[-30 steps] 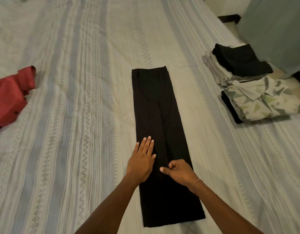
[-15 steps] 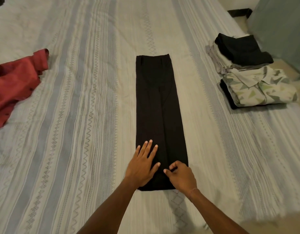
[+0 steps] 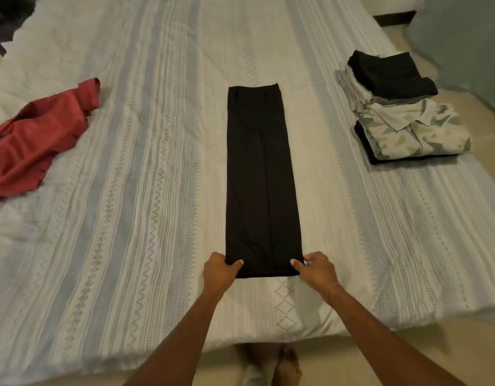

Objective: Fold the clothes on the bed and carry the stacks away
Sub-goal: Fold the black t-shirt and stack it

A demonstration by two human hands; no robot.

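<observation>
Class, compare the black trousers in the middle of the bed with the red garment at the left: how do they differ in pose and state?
The black trousers lie flat in a long, narrow strip; the red garment lies crumpled and unfolded. The trousers are gripped at their near corners by the left hand and right hand; nothing touches the red garment. The trousers sit mid-bed; the red garment runs off the picture's left edge. Both rest on the striped bedspread.

Pale tiled floor (image 3: pixel 352 355), grey-green wall (image 3: pixel 463 37) (right side), dim warm light
</observation>
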